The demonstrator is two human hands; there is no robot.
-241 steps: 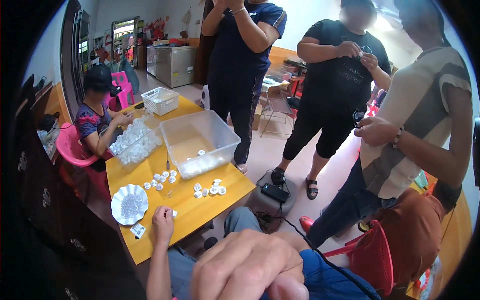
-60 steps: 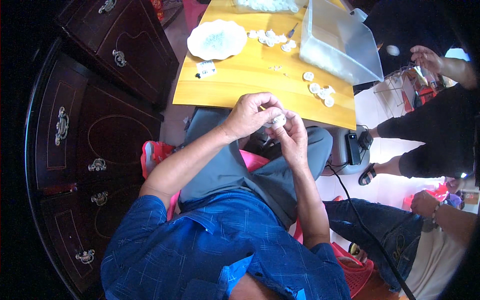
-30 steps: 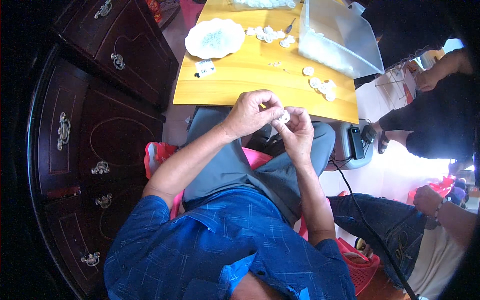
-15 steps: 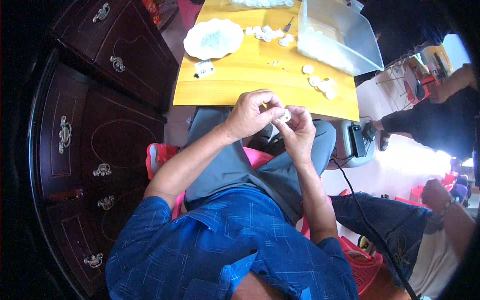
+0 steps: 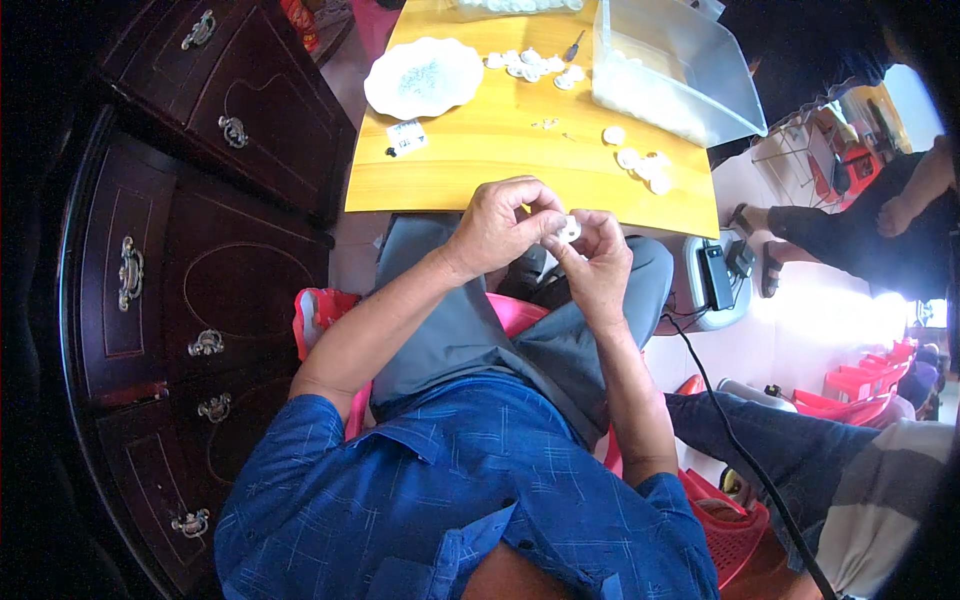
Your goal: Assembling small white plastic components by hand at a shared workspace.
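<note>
Both hands meet over the lap, below the table (image 5: 480, 160) edge. The small white round piece (image 5: 568, 229) sits pinched between the left hand (image 5: 500, 225) grip and the right hand (image 5: 598, 262) fingertips, equally near each. Its long axis cannot be told.

Small white part (image 5: 568, 229) btwn my hands is mostly covered by my fingertips (image 5: 545, 217), too tiny to make out. Clear bin (image 5: 672, 72) beyond my right hand (image 5: 598, 262) is cut off at top edge; contents blurry.
</note>
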